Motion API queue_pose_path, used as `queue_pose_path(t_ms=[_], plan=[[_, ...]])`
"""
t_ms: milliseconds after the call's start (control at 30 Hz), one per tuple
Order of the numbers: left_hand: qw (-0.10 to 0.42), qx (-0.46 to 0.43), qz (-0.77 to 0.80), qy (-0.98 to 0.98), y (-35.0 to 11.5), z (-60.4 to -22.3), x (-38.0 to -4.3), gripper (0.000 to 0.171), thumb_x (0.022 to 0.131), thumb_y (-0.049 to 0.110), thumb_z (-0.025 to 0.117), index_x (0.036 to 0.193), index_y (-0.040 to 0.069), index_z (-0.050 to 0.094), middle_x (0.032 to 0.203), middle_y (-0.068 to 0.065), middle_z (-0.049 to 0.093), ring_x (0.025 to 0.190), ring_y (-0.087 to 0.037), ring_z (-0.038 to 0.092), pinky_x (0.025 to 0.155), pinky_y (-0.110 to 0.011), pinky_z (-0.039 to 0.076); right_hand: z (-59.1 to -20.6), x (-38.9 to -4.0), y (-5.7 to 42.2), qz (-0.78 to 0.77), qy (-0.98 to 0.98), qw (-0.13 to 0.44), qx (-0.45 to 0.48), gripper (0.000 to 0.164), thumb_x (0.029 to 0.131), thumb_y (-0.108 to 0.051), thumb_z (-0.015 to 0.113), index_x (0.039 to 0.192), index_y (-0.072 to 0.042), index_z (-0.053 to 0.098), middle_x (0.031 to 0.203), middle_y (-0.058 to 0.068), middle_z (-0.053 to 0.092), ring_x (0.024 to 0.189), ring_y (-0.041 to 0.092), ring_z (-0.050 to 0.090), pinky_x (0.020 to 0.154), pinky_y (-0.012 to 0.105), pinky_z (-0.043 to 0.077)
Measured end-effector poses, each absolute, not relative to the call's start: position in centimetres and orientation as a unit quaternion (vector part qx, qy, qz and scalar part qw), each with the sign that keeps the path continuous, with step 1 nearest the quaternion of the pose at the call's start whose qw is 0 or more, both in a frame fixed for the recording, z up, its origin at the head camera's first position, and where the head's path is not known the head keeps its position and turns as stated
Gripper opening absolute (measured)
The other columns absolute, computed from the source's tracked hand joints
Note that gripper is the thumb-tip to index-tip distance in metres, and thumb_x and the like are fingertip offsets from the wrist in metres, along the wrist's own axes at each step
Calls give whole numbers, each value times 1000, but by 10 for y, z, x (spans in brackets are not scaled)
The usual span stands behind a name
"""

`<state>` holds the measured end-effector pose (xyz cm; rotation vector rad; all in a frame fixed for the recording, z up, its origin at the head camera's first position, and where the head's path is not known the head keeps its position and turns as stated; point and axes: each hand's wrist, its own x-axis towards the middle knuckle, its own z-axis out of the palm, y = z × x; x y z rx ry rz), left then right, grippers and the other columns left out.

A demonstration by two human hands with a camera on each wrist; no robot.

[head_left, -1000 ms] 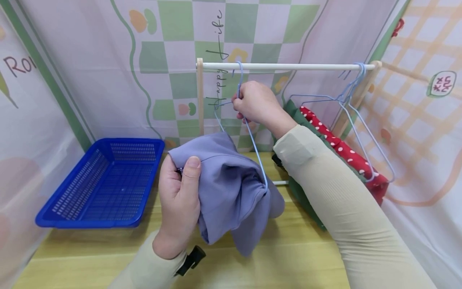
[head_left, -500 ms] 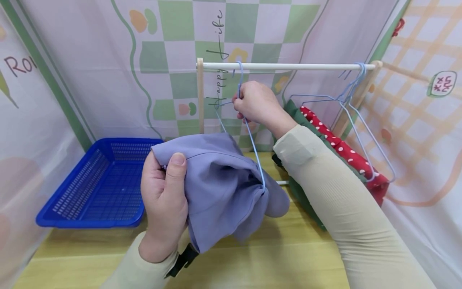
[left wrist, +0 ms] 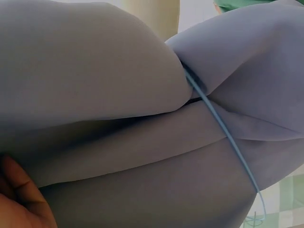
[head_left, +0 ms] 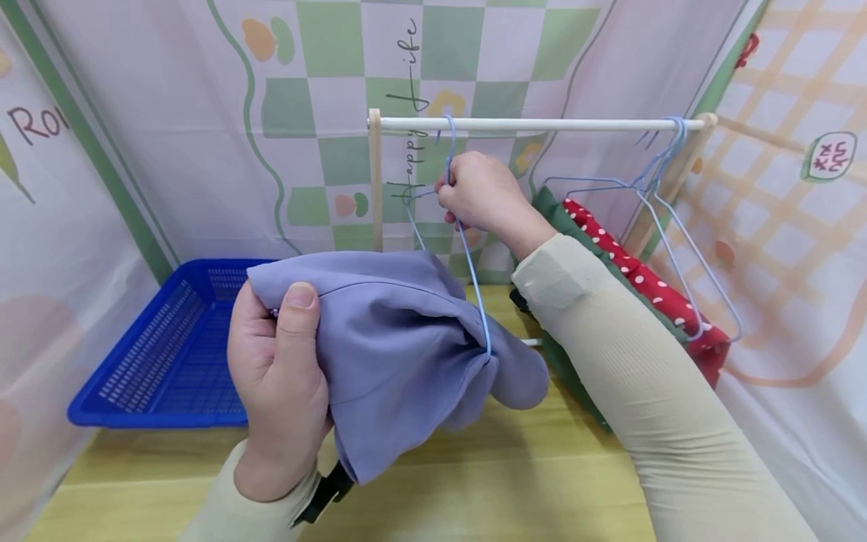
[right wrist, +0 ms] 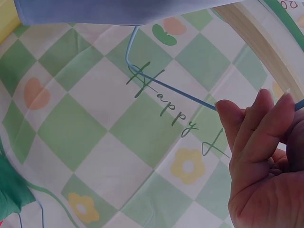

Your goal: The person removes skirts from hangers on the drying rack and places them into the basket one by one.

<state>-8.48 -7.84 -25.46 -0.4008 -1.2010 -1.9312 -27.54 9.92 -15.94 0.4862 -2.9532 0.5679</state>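
A lavender garment [head_left: 400, 339], its kind hard to tell from the folds, passes through a light blue wire hanger [head_left: 476, 282] and bunches at the hanger's lower bar. My left hand [head_left: 278, 391] pinches its left edge, thumb on top. Up by the hook, my right hand [head_left: 484, 192] grips the hanger, which hangs on the white rail [head_left: 555, 125]. In the left wrist view the hanger wire [left wrist: 223, 123] crosses the garment's folds. The right wrist view shows my right fingers curled at the hanger's wire [right wrist: 175, 90]. The garment's far side is hidden.
A blue plastic basket [head_left: 156, 418] stands left on the wooden table [head_left: 542, 482]. To the right, green cloth [head_left: 576, 376] and red polka-dot cloth [head_left: 640, 278] hang on blue hangers [head_left: 667, 158]. A wooden post [head_left: 375, 181] supports the rail's left end.
My left hand has moved left with the garment's edge, spreading the cloth and drawing it across the basket's near right side. My right hand and the hanger's hook have stayed in place.
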Motion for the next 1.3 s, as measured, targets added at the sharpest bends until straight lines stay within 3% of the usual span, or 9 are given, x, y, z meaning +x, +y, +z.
queue_pose_path(t_ms=[300,700,1300], plan=[[443,-175,-762,-439,-84,-251,-81,6,100,-2,58,100,-7,61,87,-15,67,74,-20,68,65,-28,55,-158,-275,98,189,-967,47,161,25,102,-13,48,104,-7,72,73,1,73,73,23,77,66,28,57],[492,-194,-740,-416,-95,-248,-79,26,97,4,64,95,-20,54,85,-26,65,74,-30,69,66,-32,56,-158,-274,97,195,-966,52,161,24,101,-12,49,102,-7,72,71,0,72,64,14,72,71,30,55],[533,-155,-737,-385,-114,-233,-82,31,95,8,67,88,-17,50,74,-23,60,64,-28,65,62,-32,55,-159,-272,99,186,-968,53,161,21,102,-14,50,99,-7,71,73,0,73,66,13,72,74,31,52]])
